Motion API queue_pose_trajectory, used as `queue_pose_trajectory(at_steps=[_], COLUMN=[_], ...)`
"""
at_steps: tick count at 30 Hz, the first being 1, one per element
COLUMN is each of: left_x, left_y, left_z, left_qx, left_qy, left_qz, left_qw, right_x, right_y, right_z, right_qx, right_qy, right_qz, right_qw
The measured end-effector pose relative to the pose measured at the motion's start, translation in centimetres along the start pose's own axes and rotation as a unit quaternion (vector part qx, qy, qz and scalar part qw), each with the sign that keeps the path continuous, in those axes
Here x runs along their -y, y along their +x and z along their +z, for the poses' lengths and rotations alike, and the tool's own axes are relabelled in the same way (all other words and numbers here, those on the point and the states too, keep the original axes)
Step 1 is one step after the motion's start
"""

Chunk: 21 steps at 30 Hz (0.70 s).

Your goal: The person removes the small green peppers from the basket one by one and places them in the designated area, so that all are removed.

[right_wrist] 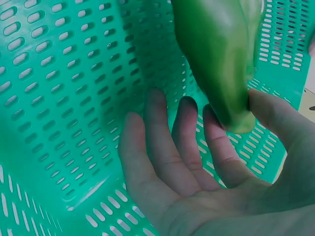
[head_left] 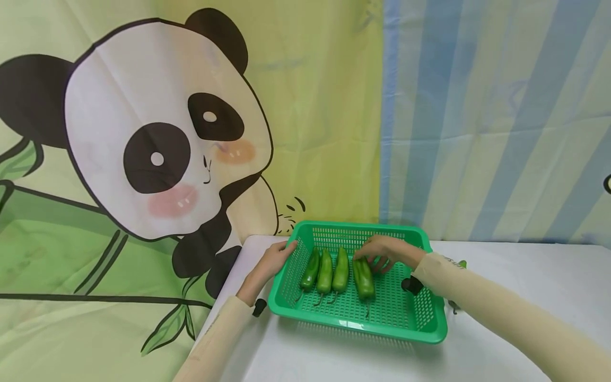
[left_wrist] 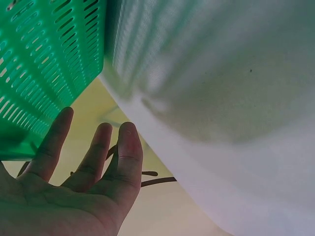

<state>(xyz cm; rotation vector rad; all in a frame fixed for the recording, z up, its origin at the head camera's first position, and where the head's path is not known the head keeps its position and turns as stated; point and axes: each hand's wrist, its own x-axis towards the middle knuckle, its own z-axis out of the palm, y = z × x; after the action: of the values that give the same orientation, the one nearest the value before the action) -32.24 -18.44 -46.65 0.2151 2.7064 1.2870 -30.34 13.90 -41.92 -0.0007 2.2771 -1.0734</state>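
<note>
My right hand reaches into a green plastic basket, pinching the narrow end of a green pepper. In the right wrist view, thumb and index finger meet this pepper at its tip, while the other fingers spread away from it. Its stem end points toward the front of the basket. Three more green peppers lie side by side at the basket's left, stems frontward. My left hand rests at the left rim. Below, its relaxed fingers extend beside the basket's outer wall.
The basket stands on a white table. Right of it, beneath my right forearm, another green pepper is mostly hidden. A panda-print curtain hangs behind and to the left, a blue-striped one behind on the right.
</note>
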Motion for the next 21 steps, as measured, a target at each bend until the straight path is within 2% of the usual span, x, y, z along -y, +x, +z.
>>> queue_pose_trajectory(at_steps=[15,21], left_x=[0.3,0.2], left_y=[0.1,0.0], left_z=[0.1,0.0], left_qx=[0.003,0.000], left_qy=[-0.001,-0.001], left_qz=[0.001,0.000], left_qw=[1.0000,1.0000], right_x=[-0.5,-0.4], right_y=[-1.4,-2.6], right_z=[-2.1,-3.2], right_qx=[0.065,0.069], right_qy=[0.048,0.070], right_qz=[-0.009,-0.015], right_qw=[0.9967,0.9950])
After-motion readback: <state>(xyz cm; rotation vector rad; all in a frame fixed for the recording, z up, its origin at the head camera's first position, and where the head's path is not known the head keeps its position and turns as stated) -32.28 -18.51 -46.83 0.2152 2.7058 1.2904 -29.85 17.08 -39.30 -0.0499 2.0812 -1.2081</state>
